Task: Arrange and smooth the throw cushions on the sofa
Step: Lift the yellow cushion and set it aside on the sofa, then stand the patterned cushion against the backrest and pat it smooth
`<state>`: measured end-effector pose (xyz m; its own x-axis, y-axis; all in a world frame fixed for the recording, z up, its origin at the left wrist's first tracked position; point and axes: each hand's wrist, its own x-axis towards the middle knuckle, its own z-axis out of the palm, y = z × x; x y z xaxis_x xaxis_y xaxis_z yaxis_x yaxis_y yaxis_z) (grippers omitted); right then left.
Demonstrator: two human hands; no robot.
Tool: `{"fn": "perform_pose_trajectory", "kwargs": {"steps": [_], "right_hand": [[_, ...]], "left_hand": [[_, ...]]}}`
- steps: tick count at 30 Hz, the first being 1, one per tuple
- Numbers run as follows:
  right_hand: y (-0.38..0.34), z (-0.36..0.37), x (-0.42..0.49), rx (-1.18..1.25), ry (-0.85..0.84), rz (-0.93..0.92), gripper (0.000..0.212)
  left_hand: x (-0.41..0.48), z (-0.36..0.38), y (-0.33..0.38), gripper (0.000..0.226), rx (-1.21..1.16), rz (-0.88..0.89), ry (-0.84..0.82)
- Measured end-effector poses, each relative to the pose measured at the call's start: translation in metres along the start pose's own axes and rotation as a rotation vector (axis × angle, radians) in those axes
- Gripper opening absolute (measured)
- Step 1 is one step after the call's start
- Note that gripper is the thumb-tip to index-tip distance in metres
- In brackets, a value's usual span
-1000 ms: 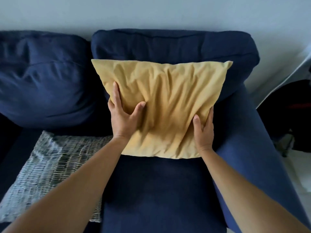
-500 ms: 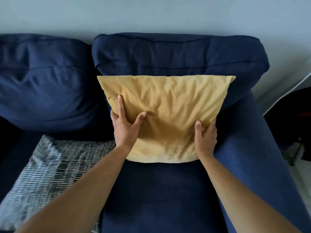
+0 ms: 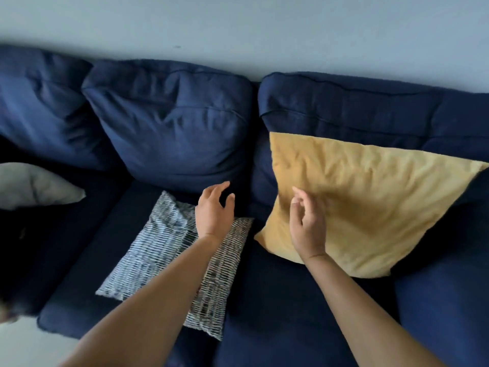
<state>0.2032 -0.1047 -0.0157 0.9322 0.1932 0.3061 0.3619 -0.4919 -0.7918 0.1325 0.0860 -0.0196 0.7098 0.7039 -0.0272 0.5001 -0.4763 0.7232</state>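
Observation:
A yellow cushion [image 3: 370,207] leans against the right back cushion of the navy sofa [image 3: 277,300], its fabric creased. My right hand [image 3: 307,223] hovers in front of its lower left part, fingers loosely curled, holding nothing. A grey and white patterned cushion [image 3: 164,250] lies flat on the middle seat. My left hand [image 3: 214,210] is over its far end, fingers spread, with my forearm crossing above it. A plain light grey cushion [image 3: 34,186] lies at the far left.
Three plump navy back cushions [image 3: 172,123] line the pale wall [image 3: 238,27]. The sofa's right armrest [image 3: 444,313] rises at the lower right. Pale floor [image 3: 31,345] shows at the lower left, in front of the seat edge.
Both hands have let go of the yellow cushion, which stays leaning on the backrest. My view has swung left, and my left hand has moved over the patterned cushion.

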Motion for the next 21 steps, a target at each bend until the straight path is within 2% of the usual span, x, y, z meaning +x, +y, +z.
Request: {"fn": "perform_pose_trajectory", "kwargs": {"steps": [3, 7, 12, 16, 21], "right_hand": [[-0.018, 0.053, -0.019, 0.015, -0.184, 0.098, 0.028], [-0.029, 0.118, -0.042, -0.066, -0.362, 0.412, 0.037], [-0.027, 0.182, -0.077, -0.129, -0.479, 0.903, 0.064], [-0.011, 0.212, -0.112, -0.231, -0.518, 1.003, 0.079], [0.018, 0.239, -0.128, -0.214, -0.463, 1.057, 0.087]], "left_hand": [[0.014, -0.037, -0.055, 0.041, 0.099, -0.122, -0.046], [0.031, -0.079, -0.129, 0.049, 0.183, -0.286, -0.155], [0.048, -0.116, -0.206, 0.082, 0.236, -0.418, -0.367], [0.062, -0.113, -0.247, 0.097, 0.262, -0.456, -0.500], [0.073, -0.084, -0.273, 0.102, 0.159, -0.491, -0.544]]}}
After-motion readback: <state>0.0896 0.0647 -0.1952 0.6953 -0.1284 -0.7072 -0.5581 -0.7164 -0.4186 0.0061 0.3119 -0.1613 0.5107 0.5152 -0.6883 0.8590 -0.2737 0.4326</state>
